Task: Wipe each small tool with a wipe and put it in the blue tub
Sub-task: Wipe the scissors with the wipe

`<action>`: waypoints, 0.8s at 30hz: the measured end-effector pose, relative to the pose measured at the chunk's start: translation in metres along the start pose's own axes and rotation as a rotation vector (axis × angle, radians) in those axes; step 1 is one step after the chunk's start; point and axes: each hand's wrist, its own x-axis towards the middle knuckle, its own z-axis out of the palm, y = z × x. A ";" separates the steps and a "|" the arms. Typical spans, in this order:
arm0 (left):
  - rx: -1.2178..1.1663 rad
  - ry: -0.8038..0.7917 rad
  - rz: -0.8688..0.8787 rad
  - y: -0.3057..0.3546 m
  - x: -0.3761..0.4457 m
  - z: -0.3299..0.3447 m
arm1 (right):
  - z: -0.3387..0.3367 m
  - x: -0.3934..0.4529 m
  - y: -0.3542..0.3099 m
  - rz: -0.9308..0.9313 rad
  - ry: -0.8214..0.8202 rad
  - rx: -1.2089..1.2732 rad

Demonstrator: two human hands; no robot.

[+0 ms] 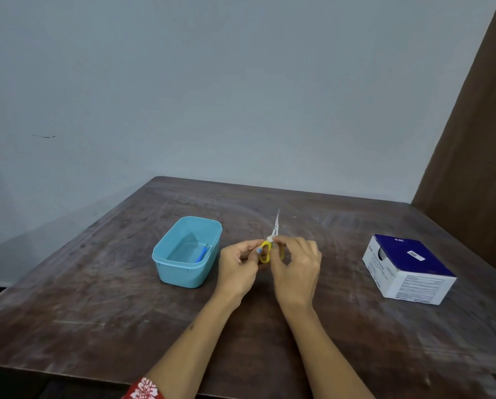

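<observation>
Small scissors [275, 226] with yellow handles and thin metal blades point away from me above the middle of the table. My left hand [238, 266] grips the yellow handle loops. My right hand [297, 263] pinches a small white wipe against the scissors just above the handles. The blue tub [166, 262] stands to the left of my hands, open on top. A small blue tool [201, 254] lies inside it against the right wall.
A blue and white cardboard box [408, 269] sits at the right on the dark wooden table [97, 312]. A pale wall runs behind the table, and a brown panel stands at the far right.
</observation>
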 end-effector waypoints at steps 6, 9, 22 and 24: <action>0.072 -0.028 0.028 -0.002 -0.001 0.000 | -0.002 0.001 0.001 0.038 -0.023 -0.005; 0.080 -0.023 0.041 0.000 -0.002 0.000 | 0.000 0.001 0.000 0.040 -0.036 -0.006; 0.103 -0.121 0.062 0.001 -0.004 -0.001 | -0.003 0.002 0.001 0.124 0.023 0.145; 0.116 -0.143 0.048 0.002 -0.004 -0.001 | -0.004 0.003 0.000 0.152 0.037 0.193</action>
